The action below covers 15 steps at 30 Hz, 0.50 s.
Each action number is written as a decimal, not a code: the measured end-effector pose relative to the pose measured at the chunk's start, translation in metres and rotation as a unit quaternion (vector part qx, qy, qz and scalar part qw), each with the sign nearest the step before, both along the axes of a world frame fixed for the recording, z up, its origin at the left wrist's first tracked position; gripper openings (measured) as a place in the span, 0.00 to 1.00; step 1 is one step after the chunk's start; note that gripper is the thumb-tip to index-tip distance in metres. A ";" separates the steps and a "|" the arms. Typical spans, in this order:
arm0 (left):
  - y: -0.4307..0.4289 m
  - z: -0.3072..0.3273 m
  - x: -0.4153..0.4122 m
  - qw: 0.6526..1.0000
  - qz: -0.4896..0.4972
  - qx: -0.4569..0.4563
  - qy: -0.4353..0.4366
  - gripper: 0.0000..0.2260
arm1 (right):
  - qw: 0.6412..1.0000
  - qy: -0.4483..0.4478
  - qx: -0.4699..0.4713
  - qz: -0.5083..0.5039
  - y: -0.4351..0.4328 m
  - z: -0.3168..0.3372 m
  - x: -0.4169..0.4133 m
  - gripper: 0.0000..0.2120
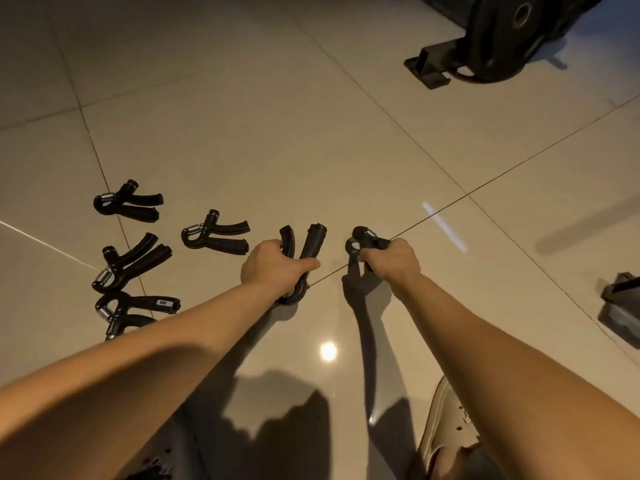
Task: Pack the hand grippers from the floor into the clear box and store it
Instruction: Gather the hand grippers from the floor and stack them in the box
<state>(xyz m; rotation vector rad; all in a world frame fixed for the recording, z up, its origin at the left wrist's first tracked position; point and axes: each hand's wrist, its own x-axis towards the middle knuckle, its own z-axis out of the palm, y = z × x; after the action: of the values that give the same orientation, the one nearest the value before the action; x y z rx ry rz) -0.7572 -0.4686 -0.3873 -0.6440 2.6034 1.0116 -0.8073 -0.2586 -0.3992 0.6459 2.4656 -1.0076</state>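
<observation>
Spreading across the whole view, the glossy beige tiled floor (pixel 311 133) carries everything. At the top right a black round weight plate (pixel 512 36) stands on a black metal stand (pixel 429 69). A dark grey flat object (pixel 620 306) lies at the right edge, cut off by the frame, and a beige perforated shoe (pixel 443 427) shows at the bottom right.

Both bare arms reach forward. The left hand (pixel 273 268) curls round a black spring hand gripper (pixel 310 247), whose handles point away from the person. The right hand (pixel 391 261) clasps a second black hand gripper (pixel 363 240), spring end pointing away. I cannot tell whether either one touches the floor.

To the left, four more black hand grippers (pixel 214 233) lie flat on the floor. The nearest gripper (pixel 138 306) is partly hidden by the left forearm.
</observation>
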 end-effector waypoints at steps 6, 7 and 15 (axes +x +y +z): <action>0.003 0.102 0.024 0.994 -0.058 -0.026 0.089 0.39 | 0.992 0.121 -0.018 0.027 0.011 0.121 0.038 0.24; 0.005 0.120 0.031 0.991 -0.071 -0.042 0.106 0.39 | 0.990 0.134 -0.025 0.035 0.015 0.141 0.047 0.25; 0.029 0.232 0.115 0.946 -0.213 -0.134 0.206 0.34 | 0.972 0.195 -0.034 0.127 0.069 0.278 0.157 0.23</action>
<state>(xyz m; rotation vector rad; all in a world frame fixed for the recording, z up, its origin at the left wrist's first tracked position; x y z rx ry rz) -0.6420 -0.4395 -0.1556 0.1087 3.0793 0.7171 -0.6506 -0.1892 -0.1210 0.1062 2.7385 -1.1992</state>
